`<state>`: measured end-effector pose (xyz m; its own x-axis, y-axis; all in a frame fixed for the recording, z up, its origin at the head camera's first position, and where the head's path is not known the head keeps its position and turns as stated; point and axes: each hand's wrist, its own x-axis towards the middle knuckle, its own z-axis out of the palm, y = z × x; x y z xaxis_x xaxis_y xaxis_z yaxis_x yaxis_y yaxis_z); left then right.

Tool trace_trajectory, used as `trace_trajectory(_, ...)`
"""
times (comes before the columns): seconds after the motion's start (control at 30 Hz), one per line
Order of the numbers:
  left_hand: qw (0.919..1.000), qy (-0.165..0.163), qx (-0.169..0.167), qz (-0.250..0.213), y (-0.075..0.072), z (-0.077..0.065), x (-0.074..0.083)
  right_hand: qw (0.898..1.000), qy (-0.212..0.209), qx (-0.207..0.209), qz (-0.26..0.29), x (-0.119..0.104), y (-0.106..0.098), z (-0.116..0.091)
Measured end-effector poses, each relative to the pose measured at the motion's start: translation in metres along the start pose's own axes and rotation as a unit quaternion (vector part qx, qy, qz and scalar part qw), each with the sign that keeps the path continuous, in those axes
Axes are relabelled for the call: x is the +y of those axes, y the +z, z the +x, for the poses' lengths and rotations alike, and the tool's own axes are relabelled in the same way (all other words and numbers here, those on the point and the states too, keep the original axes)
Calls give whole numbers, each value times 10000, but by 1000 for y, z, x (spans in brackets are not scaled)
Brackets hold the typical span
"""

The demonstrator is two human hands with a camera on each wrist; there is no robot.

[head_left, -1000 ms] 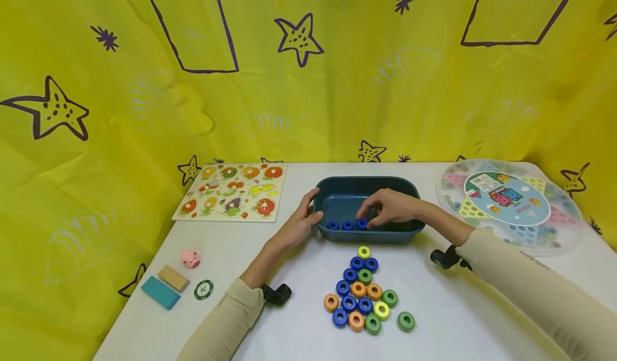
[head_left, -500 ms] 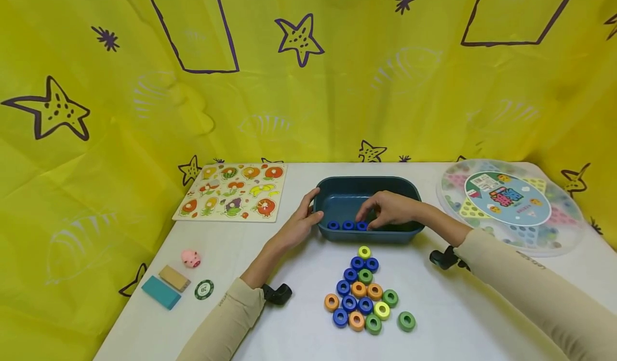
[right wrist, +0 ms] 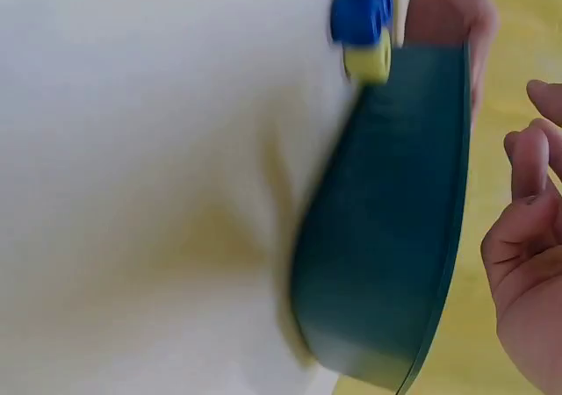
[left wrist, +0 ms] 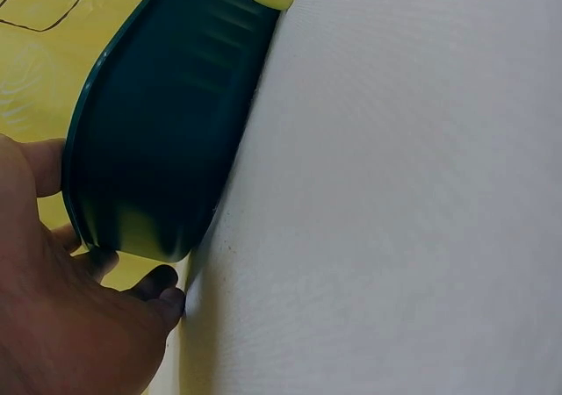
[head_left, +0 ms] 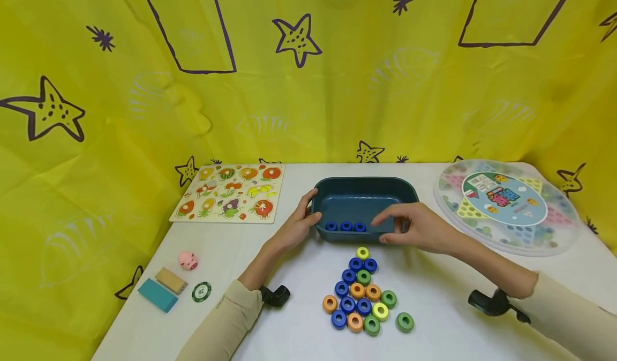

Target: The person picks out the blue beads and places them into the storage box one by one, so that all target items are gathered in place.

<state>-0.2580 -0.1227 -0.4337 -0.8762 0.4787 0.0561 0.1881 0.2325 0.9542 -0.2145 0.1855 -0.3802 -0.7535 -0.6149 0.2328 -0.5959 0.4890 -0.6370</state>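
1. Plainly, the left hand [head_left: 295,227] grips the left end of the teal basin [head_left: 347,205], thumb nearer the person and fingers at the rim, its forearm angling up from the lower left.
2. The right hand [head_left: 426,230] points leftward over the basin's near right rim — thumb and index finger parted, holding nothing.
3. The basin stands upright on the white table [head_left: 284,329], its long axis running left to right.
4. Three blue rings [head_left: 346,226] line its near wall, parallel to that axis.
5. Loose rings [head_left: 357,290] lie in front — narrowing toward the basin.
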Motion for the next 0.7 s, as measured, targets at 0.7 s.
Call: trace_trajectory(0.7, 10000, -30, -71, 51, -1, -9, 21, 9928, 1036, -518, 289, -1, 59, -30)
